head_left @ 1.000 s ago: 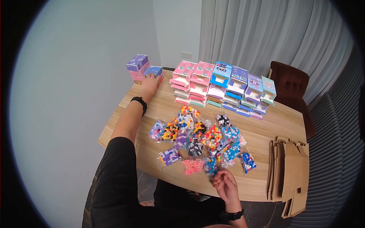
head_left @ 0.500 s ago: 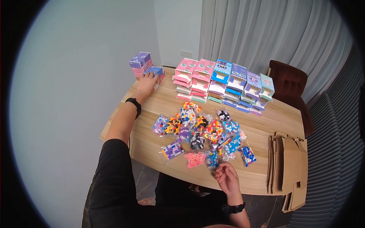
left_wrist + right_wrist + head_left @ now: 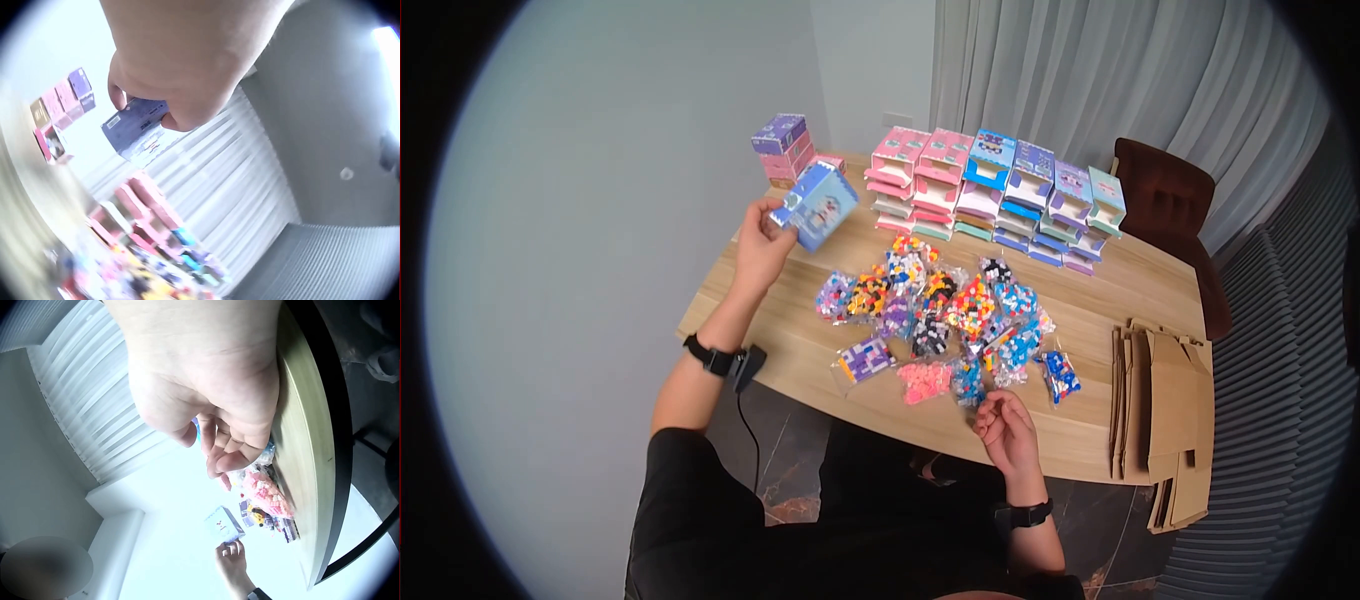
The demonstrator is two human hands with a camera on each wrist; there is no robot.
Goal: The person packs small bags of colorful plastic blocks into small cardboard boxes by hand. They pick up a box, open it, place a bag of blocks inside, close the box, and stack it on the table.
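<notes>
My left hand (image 3: 762, 248) pinches a small blue printed box (image 3: 820, 208) at its near end, tilted and raised above the left part of the table. In the left wrist view the thumb and fingers grip the end of this box (image 3: 134, 125). My right hand (image 3: 1008, 432) is by the table's front edge, palm up, fingers loosely curled, holding nothing. Close to its fingertips lie a clear bag of blue bricks (image 3: 968, 383) and a bag of pink bricks (image 3: 925, 380). More clear bags of mixed bricks (image 3: 970, 303) are heaped behind them.
At the back left stand stacked boxes, purple (image 3: 780, 133) over pink, with a low pink box (image 3: 832, 162) beside them. Rows of stacked boxes with open ends (image 3: 992, 150) line the back. Flattened brown cartons (image 3: 1178, 400) lie at the right, a brown chair (image 3: 1165, 200) behind.
My left hand has lifted the blue box off the back-left group and brought it nearer, uncovering a pink box. The right hand keeps its loose curl near the front edge.
</notes>
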